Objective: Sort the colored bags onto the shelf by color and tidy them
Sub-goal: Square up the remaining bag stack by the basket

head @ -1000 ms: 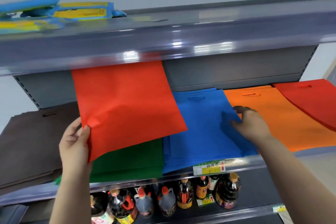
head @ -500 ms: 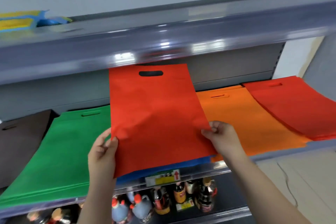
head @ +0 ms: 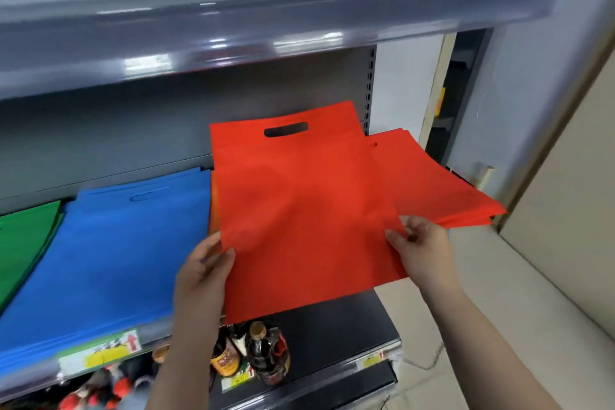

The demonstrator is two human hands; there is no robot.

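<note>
I hold a flat red bag (head: 299, 210) with a cut-out handle in the air in front of the middle shelf. My left hand (head: 203, 273) pinches its lower left edge. My right hand (head: 421, 250) pinches its lower right edge. A stack of red bags (head: 442, 186) lies on the shelf just right of it, partly behind it. A blue stack (head: 116, 250) lies to the left, and a green stack (head: 23, 240) at the far left. Only a thin strip of the orange stack (head: 213, 203) shows; the held bag hides the rest.
The upper shelf's grey edge (head: 266, 30) overhangs the bags. Dark sauce bottles (head: 266, 356) stand on the lower shelf below my hands. The shelf unit ends at the right, where a pale wall panel (head: 565, 210) and floor begin.
The red bag has travelled right, from over the blue stack to beside the red stack. Both hands keep their grip on it. The view has swung right, so the brown stack has left the view.
</note>
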